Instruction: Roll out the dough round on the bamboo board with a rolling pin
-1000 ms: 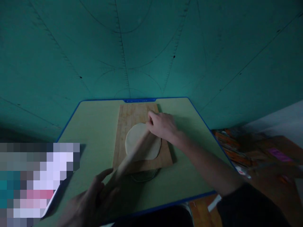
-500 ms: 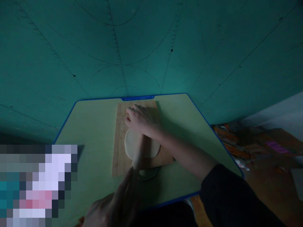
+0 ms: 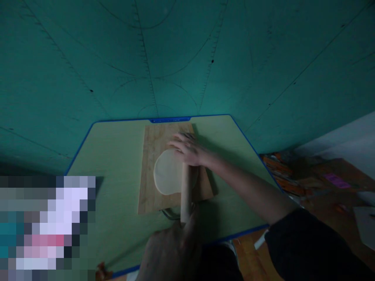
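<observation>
A wooden rolling pin (image 3: 186,191) lies lengthwise over the right part of a flat, rounded sheet of dough (image 3: 167,173). Under the dough is a wooden cutting board (image 3: 148,191). My right hand (image 3: 189,150) lies over the far end of the pin, its fingers pointing left across the dough's far edge. At the near end, my left hand (image 3: 172,248) is closed on the pin, low in the picture and somewhat blurred. A dark metal handle (image 3: 170,214) sticks out from the board's near edge.
The board rests on a pale green table (image 3: 117,168) with a blue edge. Behind it stands a green wall (image 3: 175,50) with drawn lines. A pixelated patch hides the lower left. To the right, cluttered items (image 3: 278,171) lie beyond the table's edge.
The rolling pin has moved right across the dough and turned from a slant to nearly straight. Both hands have shifted right with it. More of the dough's left side shows.
</observation>
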`<state>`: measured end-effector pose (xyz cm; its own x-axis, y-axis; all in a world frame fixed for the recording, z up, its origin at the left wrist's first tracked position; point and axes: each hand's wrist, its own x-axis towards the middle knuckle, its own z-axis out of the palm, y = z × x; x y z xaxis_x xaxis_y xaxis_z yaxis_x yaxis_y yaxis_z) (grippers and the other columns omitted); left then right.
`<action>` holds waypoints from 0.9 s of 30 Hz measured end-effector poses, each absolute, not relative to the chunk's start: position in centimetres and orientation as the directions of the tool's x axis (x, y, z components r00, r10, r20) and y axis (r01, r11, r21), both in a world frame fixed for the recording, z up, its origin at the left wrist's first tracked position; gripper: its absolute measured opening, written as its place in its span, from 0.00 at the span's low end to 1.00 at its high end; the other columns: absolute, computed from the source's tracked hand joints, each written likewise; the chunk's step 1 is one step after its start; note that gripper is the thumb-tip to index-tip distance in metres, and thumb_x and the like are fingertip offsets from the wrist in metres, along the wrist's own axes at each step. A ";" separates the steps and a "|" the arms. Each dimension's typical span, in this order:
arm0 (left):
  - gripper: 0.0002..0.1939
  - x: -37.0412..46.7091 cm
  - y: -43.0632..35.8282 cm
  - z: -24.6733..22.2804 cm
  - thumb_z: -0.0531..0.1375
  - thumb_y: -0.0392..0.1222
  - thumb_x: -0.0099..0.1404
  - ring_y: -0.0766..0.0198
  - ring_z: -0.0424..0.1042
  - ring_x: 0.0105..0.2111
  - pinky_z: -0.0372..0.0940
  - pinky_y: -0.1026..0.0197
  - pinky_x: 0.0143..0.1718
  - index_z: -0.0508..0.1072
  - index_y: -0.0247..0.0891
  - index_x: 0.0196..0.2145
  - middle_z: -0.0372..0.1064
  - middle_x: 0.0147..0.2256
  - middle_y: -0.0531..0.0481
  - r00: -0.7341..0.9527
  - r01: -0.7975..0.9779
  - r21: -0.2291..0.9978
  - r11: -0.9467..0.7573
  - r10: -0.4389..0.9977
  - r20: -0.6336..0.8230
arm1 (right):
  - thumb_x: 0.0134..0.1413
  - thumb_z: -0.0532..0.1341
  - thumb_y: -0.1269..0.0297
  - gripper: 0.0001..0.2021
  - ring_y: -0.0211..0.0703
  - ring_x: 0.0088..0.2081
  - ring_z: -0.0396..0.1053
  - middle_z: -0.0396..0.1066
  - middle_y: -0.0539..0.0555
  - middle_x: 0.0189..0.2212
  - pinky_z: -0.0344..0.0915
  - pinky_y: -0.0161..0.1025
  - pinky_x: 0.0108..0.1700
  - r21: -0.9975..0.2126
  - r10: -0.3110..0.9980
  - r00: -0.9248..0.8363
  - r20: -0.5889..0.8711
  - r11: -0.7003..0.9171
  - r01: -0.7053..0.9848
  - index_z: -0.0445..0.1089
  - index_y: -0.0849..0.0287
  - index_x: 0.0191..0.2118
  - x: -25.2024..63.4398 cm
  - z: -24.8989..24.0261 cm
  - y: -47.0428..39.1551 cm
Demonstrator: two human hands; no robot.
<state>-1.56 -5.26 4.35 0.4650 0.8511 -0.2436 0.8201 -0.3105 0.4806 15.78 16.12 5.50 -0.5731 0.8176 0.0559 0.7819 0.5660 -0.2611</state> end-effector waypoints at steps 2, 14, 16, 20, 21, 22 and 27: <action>0.21 -0.9 -5.0 3.7 0.55 0.48 0.73 0.57 0.77 0.35 0.72 0.57 0.34 0.70 0.41 0.59 0.77 0.40 0.43 0.483 0.812 0.484 -0.326 0.840 -0.245 | 0.68 0.53 0.67 0.21 0.51 0.67 0.55 0.59 0.62 0.67 0.50 0.51 0.66 -0.273 0.820 -0.572 0.028 0.557 0.785 0.68 0.58 0.63 16.6 5.4 15.9; 0.33 -0.1 -4.9 5.4 0.51 0.49 0.70 0.52 0.78 0.34 0.71 0.56 0.25 0.56 0.43 0.70 0.77 0.35 0.43 0.428 0.807 0.525 -0.269 0.880 -0.206 | 0.66 0.49 0.68 0.28 0.52 0.71 0.50 0.53 0.61 0.71 0.47 0.57 0.69 -0.297 0.841 -0.539 0.038 0.525 0.798 0.57 0.57 0.70 19.6 4.1 15.3; 0.34 -0.6 -4.8 5.7 0.52 0.48 0.70 0.52 0.78 0.34 0.71 0.56 0.25 0.55 0.42 0.71 0.77 0.34 0.43 0.410 0.812 0.525 -0.255 0.890 -0.202 | 0.66 0.50 0.68 0.28 0.54 0.71 0.49 0.52 0.61 0.71 0.46 0.58 0.70 -0.276 0.866 -0.500 0.022 0.485 0.829 0.57 0.57 0.70 19.2 4.4 15.1; 0.39 -2.1 -4.5 5.2 0.55 0.44 0.67 0.55 0.76 0.28 0.70 0.58 0.24 0.49 0.40 0.73 0.77 0.33 0.43 0.390 0.826 0.508 -0.245 0.899 -0.200 | 0.62 0.53 0.71 0.29 0.51 0.70 0.52 0.55 0.61 0.70 0.51 0.51 0.69 -0.342 0.891 -0.454 0.025 0.435 0.833 0.59 0.60 0.69 17.8 4.9 15.5; 0.39 -2.4 -4.3 5.1 0.54 0.42 0.67 0.56 0.75 0.26 0.69 0.59 0.24 0.47 0.40 0.73 0.77 0.32 0.42 0.386 0.830 0.502 -0.244 0.900 -0.200 | 0.61 0.53 0.72 0.29 0.50 0.69 0.54 0.57 0.61 0.69 0.53 0.50 0.68 -0.367 0.890 -0.453 0.047 0.437 0.821 0.60 0.60 0.68 17.3 5.0 15.8; 0.39 -2.8 -4.1 4.9 0.53 0.41 0.67 0.57 0.75 0.25 0.69 0.59 0.24 0.46 0.39 0.73 0.77 0.32 0.42 0.382 0.834 0.495 -0.243 0.902 -0.200 | 0.60 0.53 0.74 0.29 0.49 0.68 0.57 0.60 0.60 0.67 0.54 0.49 0.67 -0.388 0.890 -0.450 0.075 0.442 0.809 0.61 0.59 0.67 16.7 5.2 16.2; 0.35 -3.2 -2.7 4.7 0.52 0.39 0.69 0.56 0.76 0.30 0.71 0.58 0.29 0.51 0.33 0.71 0.77 0.38 0.35 0.347 0.861 0.451 -0.234 0.920 -0.184 | 0.63 0.52 0.71 0.20 0.50 0.59 0.67 0.70 0.60 0.58 0.61 0.49 0.60 -0.372 0.916 -0.367 0.160 0.400 0.838 0.67 0.59 0.59 12.7 6.4 18.4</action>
<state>-3.21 -2.71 4.75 0.3465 0.9199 -0.1838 0.8614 -0.2345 0.4506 12.67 18.44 6.44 -0.3672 0.9163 0.1597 0.8377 0.4004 -0.3715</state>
